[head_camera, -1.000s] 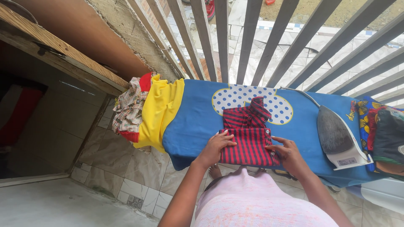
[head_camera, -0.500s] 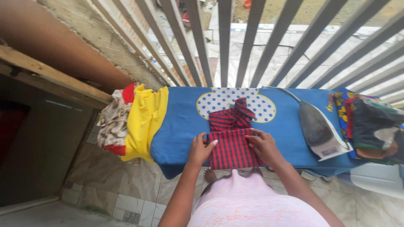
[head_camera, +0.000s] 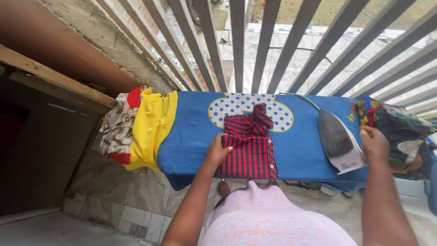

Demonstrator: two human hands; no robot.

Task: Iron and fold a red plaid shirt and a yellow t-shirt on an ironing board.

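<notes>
Since the earlier frame the right hand (head_camera: 374,144) has left the red-and-black striped shirt (head_camera: 249,146) and moved to the right of the frame, where it now sits at the back end of the iron (head_camera: 337,136); whether it grips the handle I cannot tell. The left hand (head_camera: 218,151) stays on the shirt's left edge, fingers bent and pressing it flat, not clenched. The folded shirt lies mid-frame on the blue-covered surface (head_camera: 195,132). A yellow garment (head_camera: 152,127) hangs over its left end; a heap of patterned clothes (head_camera: 400,132) lies at the far right
</notes>
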